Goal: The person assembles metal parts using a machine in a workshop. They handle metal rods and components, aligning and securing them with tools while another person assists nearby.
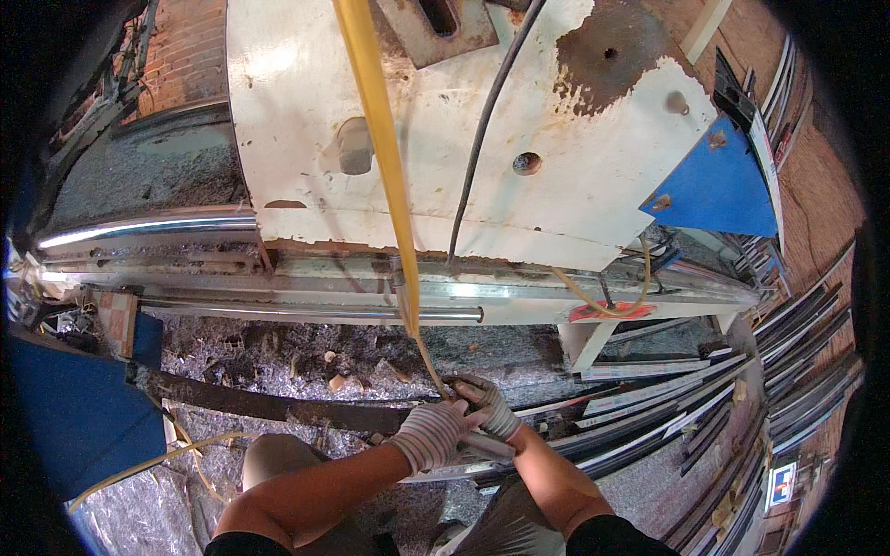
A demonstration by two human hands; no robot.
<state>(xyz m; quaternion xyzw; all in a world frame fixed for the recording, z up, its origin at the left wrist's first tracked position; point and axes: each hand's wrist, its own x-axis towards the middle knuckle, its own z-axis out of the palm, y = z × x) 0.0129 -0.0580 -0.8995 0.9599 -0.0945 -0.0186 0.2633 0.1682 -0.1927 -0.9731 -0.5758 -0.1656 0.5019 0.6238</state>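
My left hand, in a white and grey striped glove, is closed where a long yellow hose comes down to it from above. Touching it is my right hand, in a matching glove with dark fingertips, its fingers curled inward. Below both palms a grey, smooth, elongated piece sticks out toward my right wrist. What lies between the fingers is mostly hidden.
A big cream machine body with chipped paint stands ahead, above a shiny round rod. A black cable hangs before it. Long dark and white bars lie right. A blue panel stands left, metal shavings beneath.
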